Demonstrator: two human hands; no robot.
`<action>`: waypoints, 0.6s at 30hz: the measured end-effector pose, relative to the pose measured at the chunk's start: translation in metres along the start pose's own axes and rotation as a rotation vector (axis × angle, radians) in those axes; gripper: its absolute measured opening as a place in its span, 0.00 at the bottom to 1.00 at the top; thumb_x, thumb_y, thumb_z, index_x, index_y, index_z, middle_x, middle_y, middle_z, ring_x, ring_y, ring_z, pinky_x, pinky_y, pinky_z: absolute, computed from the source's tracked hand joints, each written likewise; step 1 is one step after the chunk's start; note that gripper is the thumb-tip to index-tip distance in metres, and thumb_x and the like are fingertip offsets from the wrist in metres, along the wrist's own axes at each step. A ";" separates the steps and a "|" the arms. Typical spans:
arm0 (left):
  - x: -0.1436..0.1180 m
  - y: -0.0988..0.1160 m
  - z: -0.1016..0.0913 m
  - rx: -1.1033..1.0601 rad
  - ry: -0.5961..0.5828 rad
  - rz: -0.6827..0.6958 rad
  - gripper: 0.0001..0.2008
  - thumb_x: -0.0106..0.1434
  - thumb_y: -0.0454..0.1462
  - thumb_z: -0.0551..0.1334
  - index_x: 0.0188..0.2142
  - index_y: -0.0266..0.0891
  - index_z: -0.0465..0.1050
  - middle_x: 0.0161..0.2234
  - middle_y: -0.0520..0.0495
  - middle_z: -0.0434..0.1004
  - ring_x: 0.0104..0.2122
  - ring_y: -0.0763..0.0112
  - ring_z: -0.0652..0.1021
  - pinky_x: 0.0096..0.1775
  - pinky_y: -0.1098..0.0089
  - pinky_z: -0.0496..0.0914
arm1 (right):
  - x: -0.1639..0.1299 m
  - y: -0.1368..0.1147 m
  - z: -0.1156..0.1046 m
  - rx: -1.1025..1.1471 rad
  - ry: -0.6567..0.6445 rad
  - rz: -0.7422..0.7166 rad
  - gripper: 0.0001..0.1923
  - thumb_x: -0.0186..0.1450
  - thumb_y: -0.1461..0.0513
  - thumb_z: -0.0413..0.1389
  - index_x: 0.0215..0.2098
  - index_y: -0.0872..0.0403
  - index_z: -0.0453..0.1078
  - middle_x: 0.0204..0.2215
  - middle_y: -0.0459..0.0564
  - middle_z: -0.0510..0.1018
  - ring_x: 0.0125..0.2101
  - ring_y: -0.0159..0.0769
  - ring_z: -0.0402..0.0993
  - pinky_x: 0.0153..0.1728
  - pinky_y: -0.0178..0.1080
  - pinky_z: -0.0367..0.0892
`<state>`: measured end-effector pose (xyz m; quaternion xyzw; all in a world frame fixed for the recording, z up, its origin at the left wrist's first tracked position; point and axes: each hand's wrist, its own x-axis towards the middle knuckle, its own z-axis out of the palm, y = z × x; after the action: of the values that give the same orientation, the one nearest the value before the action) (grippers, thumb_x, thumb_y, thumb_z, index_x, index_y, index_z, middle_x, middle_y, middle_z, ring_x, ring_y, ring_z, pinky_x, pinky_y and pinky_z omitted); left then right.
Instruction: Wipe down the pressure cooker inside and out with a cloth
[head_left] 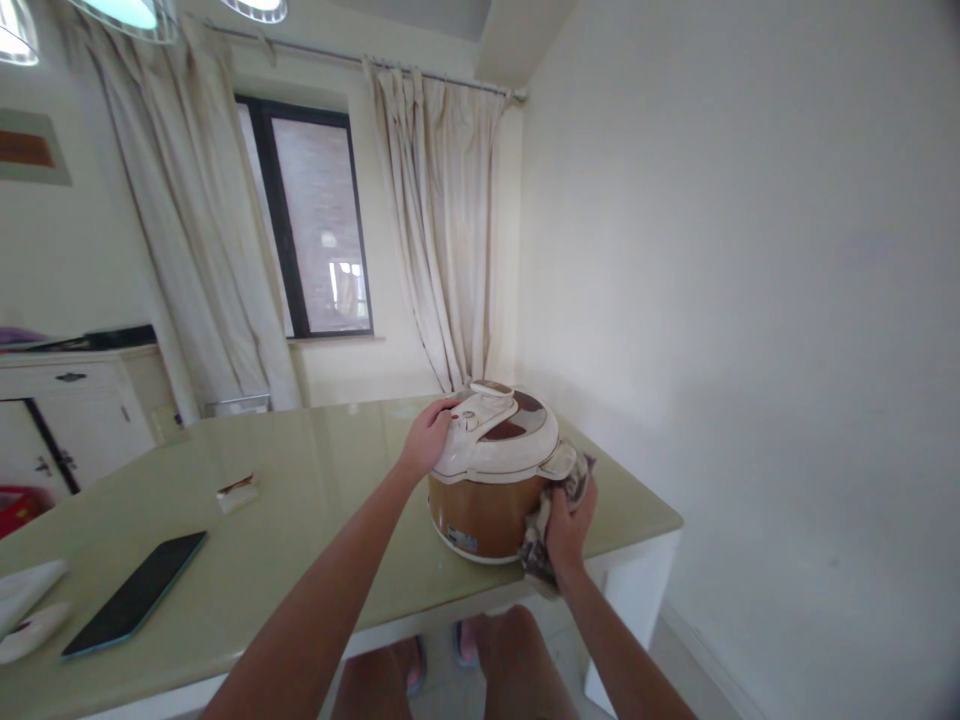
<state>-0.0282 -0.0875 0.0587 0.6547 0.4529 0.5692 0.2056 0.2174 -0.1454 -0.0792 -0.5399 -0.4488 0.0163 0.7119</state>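
An electric pressure cooker (487,510) with a golden-brown body and a white lid (491,460) stands near the right end of the table. The lid is down on the body. My left hand (433,435) lies against the lid's left side, its fingers stretched over the top beside a small knob (466,420). In my right hand (571,520) is a crumpled, patterned cloth (536,540), pressed to the cooker's right side just below the side handle (559,463). Part of the cloth hangs down by the table's front edge.
On the pale green table (322,500) lie a dark phone or tablet (139,592), a small white item (237,495) and white objects (34,632) at the left edge. A wall (750,350) rises close on the right. My legs are below the front edge.
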 end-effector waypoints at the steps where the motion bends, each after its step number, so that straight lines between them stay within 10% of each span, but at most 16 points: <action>1: 0.000 0.000 0.000 0.002 0.003 -0.001 0.21 0.64 0.40 0.54 0.49 0.38 0.82 0.52 0.42 0.84 0.55 0.57 0.79 0.64 0.56 0.66 | -0.023 -0.003 -0.003 -0.062 0.019 -0.020 0.27 0.69 0.51 0.51 0.63 0.51 0.67 0.54 0.61 0.73 0.57 0.54 0.70 0.60 0.58 0.67; 5: 0.001 0.000 0.000 -0.004 0.010 -0.002 0.21 0.64 0.40 0.54 0.48 0.38 0.82 0.52 0.42 0.85 0.55 0.56 0.79 0.64 0.55 0.66 | -0.090 -0.022 -0.006 -0.251 -0.060 -0.315 0.23 0.66 0.56 0.59 0.59 0.49 0.73 0.53 0.60 0.68 0.53 0.56 0.69 0.53 0.57 0.71; 10: 0.001 0.001 -0.001 -0.008 0.005 -0.003 0.20 0.63 0.40 0.55 0.46 0.39 0.82 0.51 0.43 0.85 0.54 0.56 0.80 0.63 0.55 0.68 | -0.066 -0.082 0.000 -0.435 -0.222 -0.727 0.27 0.65 0.59 0.61 0.62 0.41 0.75 0.55 0.58 0.70 0.51 0.55 0.67 0.54 0.57 0.67; 18: 0.001 0.003 -0.001 0.014 -0.018 0.010 0.21 0.64 0.39 0.54 0.48 0.37 0.82 0.51 0.42 0.85 0.54 0.57 0.80 0.63 0.57 0.68 | 0.045 -0.154 -0.047 -0.845 -0.403 -0.363 0.19 0.70 0.55 0.57 0.56 0.52 0.78 0.48 0.61 0.76 0.47 0.52 0.74 0.46 0.47 0.68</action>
<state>-0.0281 -0.0888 0.0620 0.6636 0.4517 0.5611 0.2020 0.2043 -0.2225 0.0681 -0.6803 -0.6314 -0.1873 0.3215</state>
